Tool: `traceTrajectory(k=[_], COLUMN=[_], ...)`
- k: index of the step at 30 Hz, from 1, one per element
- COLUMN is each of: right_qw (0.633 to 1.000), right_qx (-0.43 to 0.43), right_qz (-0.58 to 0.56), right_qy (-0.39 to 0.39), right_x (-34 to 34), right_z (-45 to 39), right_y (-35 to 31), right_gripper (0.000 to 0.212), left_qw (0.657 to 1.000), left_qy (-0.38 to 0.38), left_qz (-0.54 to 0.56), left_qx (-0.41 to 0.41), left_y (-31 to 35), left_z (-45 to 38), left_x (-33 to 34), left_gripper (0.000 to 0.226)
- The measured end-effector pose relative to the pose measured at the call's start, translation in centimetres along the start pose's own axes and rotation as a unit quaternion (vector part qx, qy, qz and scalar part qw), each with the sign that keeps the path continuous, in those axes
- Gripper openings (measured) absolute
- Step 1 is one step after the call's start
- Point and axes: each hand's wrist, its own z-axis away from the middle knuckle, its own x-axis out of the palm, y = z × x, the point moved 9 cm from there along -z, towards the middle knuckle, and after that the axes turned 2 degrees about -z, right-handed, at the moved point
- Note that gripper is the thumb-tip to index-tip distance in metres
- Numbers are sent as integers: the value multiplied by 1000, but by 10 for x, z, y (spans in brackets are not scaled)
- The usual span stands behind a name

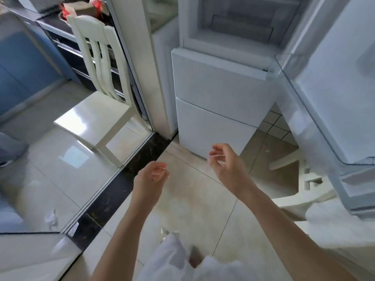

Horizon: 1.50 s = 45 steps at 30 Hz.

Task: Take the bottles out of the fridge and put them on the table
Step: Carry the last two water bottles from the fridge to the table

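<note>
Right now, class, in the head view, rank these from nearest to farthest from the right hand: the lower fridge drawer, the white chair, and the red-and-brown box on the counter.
From the right hand:
1. Lower fridge drawer, just ahead of it.
2. White chair, off to the left.
3. Red-and-brown box, far back left on the counter.

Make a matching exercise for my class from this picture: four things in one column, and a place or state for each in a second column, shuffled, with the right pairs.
Things
1. chair
2. fridge door
3. left hand
4. lower drawers

Places or states
A. swung open at the right
B. shut, below the open compartment
C. empty, fingers curled
D. left of the fridge, on the tiles

Pairs: 1-D, 2-A, 3-C, 4-B
</note>
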Motion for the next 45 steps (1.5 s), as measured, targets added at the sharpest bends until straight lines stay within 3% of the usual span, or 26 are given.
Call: traceTrajectory(k=[3, 9, 19, 29, 39, 45], right_qw=[999, 991, 970, 937, 921, 913], right_qx=[5, -1, -9, -68, -99, -78], right_qz=[-15, -21, -17, -41, -37, -95], right_qy=[41, 129, 243, 341, 375, 388], right_x=[-11, -44, -109, -201, -289, -321], right_z=[-54, -167, -301, -429, -557, -628], right_y=[-14, -50, -110, -166, -195, -207], right_gripper=[31, 29, 30, 23, 28, 36], left_qw=[1000, 993, 966, 941, 942, 950], left_qy=[-16, -70, -152, -112, -38, -12], left_qz=[0, -13, -60, 0, 121, 142], left_qx=[19, 89, 199, 319, 309, 278], left_y=[29, 103, 249, 414, 532, 576], left_z=[-62, -191, -373, -471, -557, -619], left_x=[3, 8, 46, 97, 149, 175], left_gripper=[21, 7, 17, 17, 22, 45])
